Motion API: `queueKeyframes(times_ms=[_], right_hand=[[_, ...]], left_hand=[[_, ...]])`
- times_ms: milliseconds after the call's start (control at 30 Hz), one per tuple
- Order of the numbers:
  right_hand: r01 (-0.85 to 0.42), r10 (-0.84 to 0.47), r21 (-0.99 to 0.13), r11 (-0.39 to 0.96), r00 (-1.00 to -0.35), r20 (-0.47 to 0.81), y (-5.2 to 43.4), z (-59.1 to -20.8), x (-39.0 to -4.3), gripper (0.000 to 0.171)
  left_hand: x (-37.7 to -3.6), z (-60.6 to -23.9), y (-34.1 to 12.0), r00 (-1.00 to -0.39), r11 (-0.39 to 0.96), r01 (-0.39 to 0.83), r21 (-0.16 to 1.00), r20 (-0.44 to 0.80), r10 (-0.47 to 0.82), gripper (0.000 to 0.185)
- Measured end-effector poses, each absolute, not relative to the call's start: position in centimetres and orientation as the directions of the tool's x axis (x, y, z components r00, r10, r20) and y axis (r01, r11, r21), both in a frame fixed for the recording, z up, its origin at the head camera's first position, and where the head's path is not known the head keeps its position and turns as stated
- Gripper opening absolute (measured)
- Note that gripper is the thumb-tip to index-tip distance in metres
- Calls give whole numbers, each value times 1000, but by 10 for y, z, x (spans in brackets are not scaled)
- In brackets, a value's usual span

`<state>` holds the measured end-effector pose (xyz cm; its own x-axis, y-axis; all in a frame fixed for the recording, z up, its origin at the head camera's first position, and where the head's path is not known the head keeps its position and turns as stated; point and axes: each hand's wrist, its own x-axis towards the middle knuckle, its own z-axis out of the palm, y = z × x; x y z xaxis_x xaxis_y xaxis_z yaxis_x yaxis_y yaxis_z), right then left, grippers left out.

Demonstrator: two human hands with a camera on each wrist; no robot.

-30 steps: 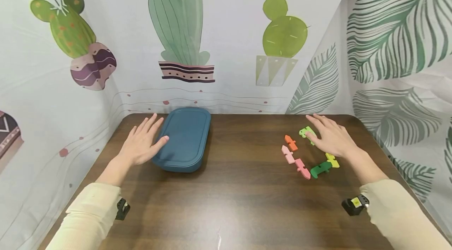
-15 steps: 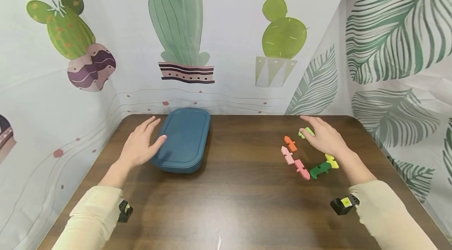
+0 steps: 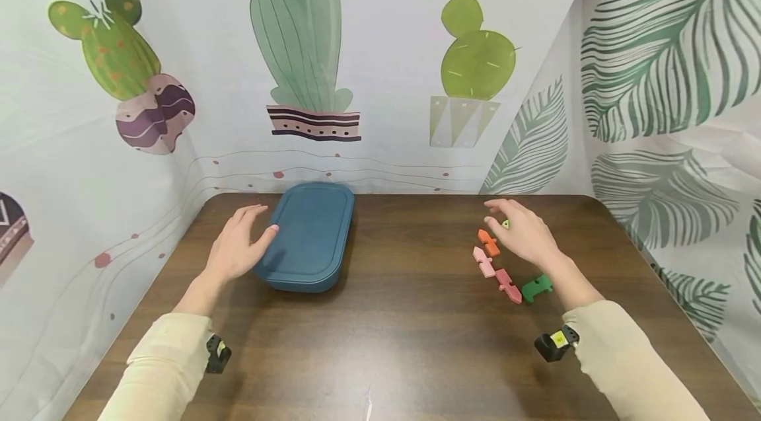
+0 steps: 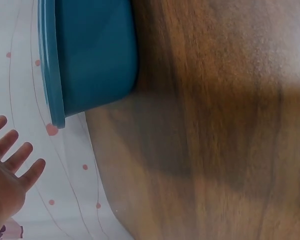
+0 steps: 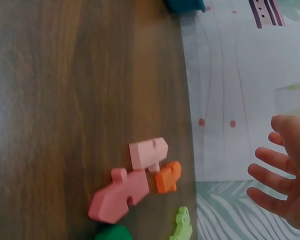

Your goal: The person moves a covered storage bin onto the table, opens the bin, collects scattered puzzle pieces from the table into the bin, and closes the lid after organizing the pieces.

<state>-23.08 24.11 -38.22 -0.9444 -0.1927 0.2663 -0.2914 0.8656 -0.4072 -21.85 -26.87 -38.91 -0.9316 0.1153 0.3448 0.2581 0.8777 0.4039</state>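
My left hand point(image 3: 234, 246) hovers by the left side of a blue lidded box point(image 3: 310, 230), fingers spread and holding nothing. Over the back right of the table my right hand point(image 3: 523, 229) hangs in the air, fingers loosely bent, nothing in them. Beneath and beside it lie several coloured puzzle pieces: an orange piece point(image 3: 489, 242), a light pink piece point(image 3: 484, 262), a darker pink piece point(image 3: 508, 285) and a dark green piece point(image 3: 537, 287). A light green piece point(image 5: 182, 225) shows in the right wrist view; in the head view the hand mostly covers it.
The brown wooden table point(image 3: 380, 342) ends at the back against a white cloth point(image 3: 392, 77) printed with cacti and leaves. More cloth hangs along both sides. Each forearm wears a small black camera, the left camera point(image 3: 218, 355) and right camera point(image 3: 555, 344).
My right hand has moved left across the puzzle pieces, its fingers bending more, and its arm now hides the yellow piece. The left hand has barely moved. The box and pieces stay put.
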Motion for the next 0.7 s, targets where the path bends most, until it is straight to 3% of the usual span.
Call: queueKeyframes(times_ms=[700], right_hand=[[-378, -286, -510, 773, -925, 252, 204, -390, -240, 30]], left_hand=[[-223, -388, -270, -967, 859, 161, 487, 253, 38, 51]])
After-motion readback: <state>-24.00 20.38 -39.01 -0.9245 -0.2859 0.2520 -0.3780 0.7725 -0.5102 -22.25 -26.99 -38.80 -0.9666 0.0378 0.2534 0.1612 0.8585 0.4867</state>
